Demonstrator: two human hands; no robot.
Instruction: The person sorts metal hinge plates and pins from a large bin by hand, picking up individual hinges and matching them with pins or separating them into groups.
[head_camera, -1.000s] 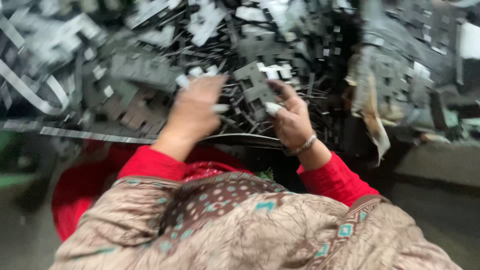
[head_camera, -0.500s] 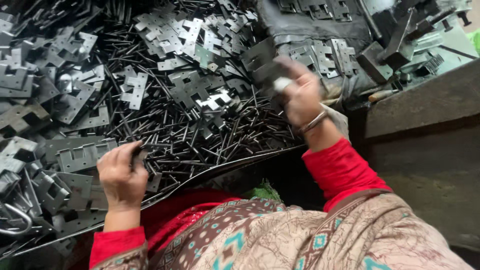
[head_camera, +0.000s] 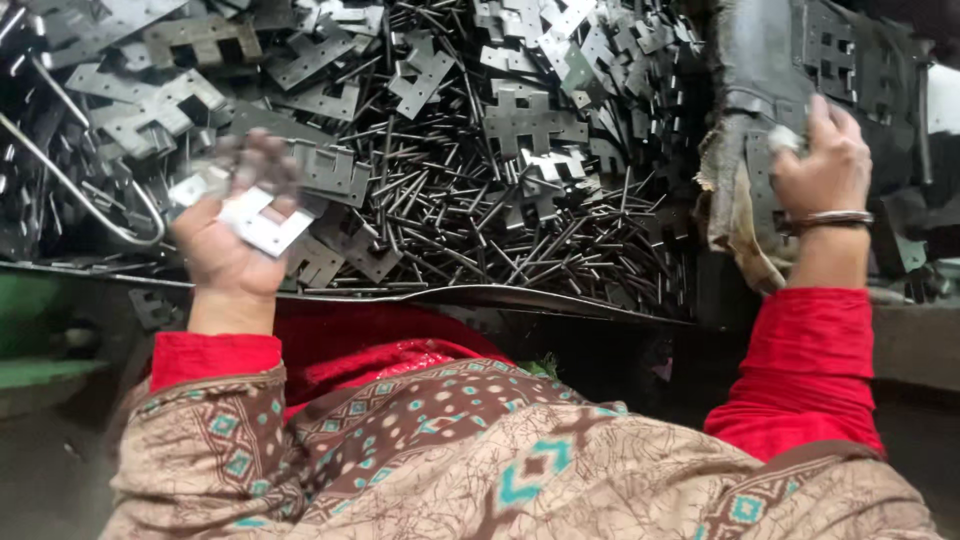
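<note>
Over the left side of the heap, the left hand (head_camera: 232, 243) is raised palm-up, fingers curled around a few flat, pale metal stamped plates (head_camera: 262, 222), blurred. In the middle lies a pile of thin dark steel pins (head_camera: 480, 215) mixed with grey cross-shaped plates (head_camera: 527, 122). At far right, the right hand (head_camera: 825, 160), wearing a metal bangle (head_camera: 830, 219), grips a small pale piece (head_camera: 785, 139) against a frayed dark sack (head_camera: 745, 120).

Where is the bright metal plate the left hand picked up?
In the head view the plate sits at left, held in the raised left hand above the near edge of the tray, just left of the pile of pins.
</note>
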